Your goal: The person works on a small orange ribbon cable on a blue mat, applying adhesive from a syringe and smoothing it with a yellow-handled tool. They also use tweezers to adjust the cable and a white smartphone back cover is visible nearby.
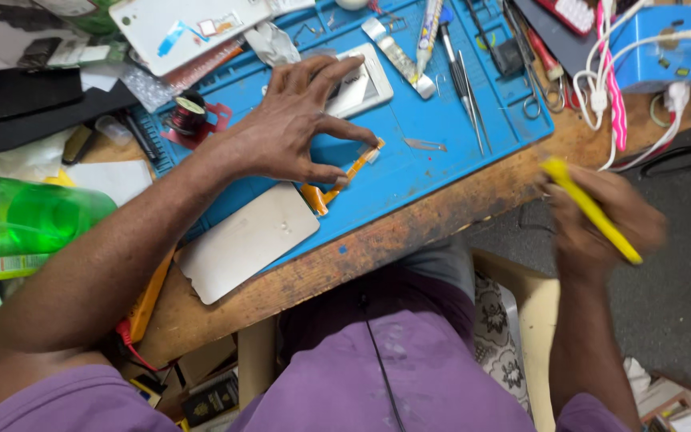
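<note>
Worn wooden bench (409, 232) fills the view, with a blue work mat (433, 120) laid across it and crowded with small tools. The person sits close, purple shirt low in the frame. Their left hand (289, 128) rests on the middle of the mat, thumb and forefinger pinched on an orange flex ribbon (344, 179) whose near end lies beside a pale phone back cover (245, 240) at the near left edge of the mat. Under the spread fingers, just beyond, sits a white phone (361, 80). The right hand (601, 224) is off the bench to the right, blurred, closed around a yellow tool (589, 208) that slants from upper left to lower right. Tweezers (467, 84) and a tube (428, 32) lie on the far part of the mat. A green plastic bottle (25, 220) lies at the left, and a blue box (657, 44) with white cables (601, 96) stands at the far right.
</note>
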